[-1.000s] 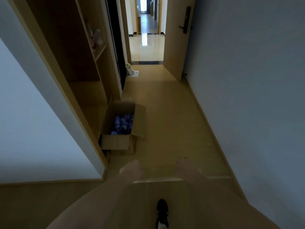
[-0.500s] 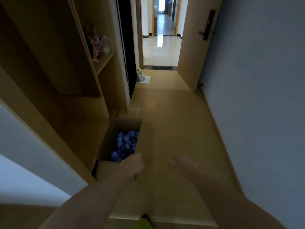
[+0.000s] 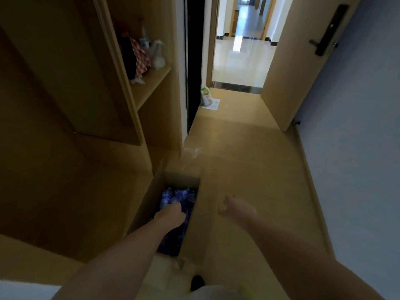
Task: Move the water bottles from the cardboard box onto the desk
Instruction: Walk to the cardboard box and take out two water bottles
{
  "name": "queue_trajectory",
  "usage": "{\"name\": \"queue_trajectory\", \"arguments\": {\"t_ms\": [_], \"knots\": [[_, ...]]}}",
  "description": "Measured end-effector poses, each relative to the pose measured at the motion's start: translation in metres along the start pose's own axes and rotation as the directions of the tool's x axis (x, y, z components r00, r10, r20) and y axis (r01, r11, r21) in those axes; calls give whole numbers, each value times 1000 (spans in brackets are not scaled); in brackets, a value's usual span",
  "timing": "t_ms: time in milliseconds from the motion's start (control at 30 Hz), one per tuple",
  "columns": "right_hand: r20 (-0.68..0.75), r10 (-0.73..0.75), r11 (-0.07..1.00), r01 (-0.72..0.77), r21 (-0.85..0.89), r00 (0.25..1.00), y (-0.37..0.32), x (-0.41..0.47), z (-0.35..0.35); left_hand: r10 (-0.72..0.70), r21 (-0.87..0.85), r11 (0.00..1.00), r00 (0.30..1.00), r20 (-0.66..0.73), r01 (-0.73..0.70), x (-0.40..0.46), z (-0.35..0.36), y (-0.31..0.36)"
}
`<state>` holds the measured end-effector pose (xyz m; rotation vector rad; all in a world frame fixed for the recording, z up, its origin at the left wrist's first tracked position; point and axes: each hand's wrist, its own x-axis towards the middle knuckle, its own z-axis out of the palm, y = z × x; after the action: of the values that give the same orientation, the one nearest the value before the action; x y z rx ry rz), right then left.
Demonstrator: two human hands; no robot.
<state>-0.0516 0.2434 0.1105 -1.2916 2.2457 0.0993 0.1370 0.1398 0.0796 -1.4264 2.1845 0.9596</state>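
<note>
From the head view, the box [image 3: 195, 230] sits on the floor [image 3: 249, 165], low and a bit left of the middle, just beside the wooden cupboard [image 3: 71, 174]. Its flaps are open. The bottles [image 3: 176, 197] are inside it, a dark blue and purple heap with pale caps. No table shows here.

The left hand [image 3: 171, 214] is over the open box, right above the bottles. Its fingers look curled down, but I cannot tell if they hold a bottle or only come near one. The right hand [image 3: 237, 210] is over the box's right flap, apart from the left hand. Its fingers are spread and it holds nothing.

I think full bottles will be a bit heavy, and the plastic thin and squashy, so a hard squeeze could dent one. The wrap may be smooth and slippery. The best place to hold is round the middle of the body, or just under the cap.

The bottles are too dark and blurry to be sure which way they point. The pale round spots look like caps facing up, so I guess they stand upright, long side up and down.

Far back, a door [image 3: 303, 68] stands open to a bright hall.
</note>
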Motion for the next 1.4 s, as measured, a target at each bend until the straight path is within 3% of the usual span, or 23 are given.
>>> {"name": "queue_trajectory", "arguments": {"t_ms": [200,400,600,800,900,1100,1200,1400], "knots": [[78,-97,990,104,-99,992,-45,86,-40,-69,-56,996,997,-20,68,46,-50,-24],[217,-256,928,303,-216,942,-98,154,-54,-258,-283,930,965,-54,233,66,-63,-68],[423,-429,763,571,-302,798,-149,209,-45,-523,-513,733,852,-5,447,72,-49,-96],[583,-489,556,746,-365,649,-173,267,-37,-701,-569,542,706,99,619,86,-32,-80],[651,-495,459,809,-367,576,-175,296,-34,-750,-669,382,637,179,637,102,-22,-63],[741,-477,296,880,-371,473,-170,338,-17,-795,-735,204,548,261,646,132,-4,-38],[763,-462,264,891,-369,453,-168,352,-1,-803,-735,181,529,273,653,152,9,-38],[778,-467,238,908,-346,419,-158,363,42,-776,-747,205,570,269,632,192,32,-44]]}}
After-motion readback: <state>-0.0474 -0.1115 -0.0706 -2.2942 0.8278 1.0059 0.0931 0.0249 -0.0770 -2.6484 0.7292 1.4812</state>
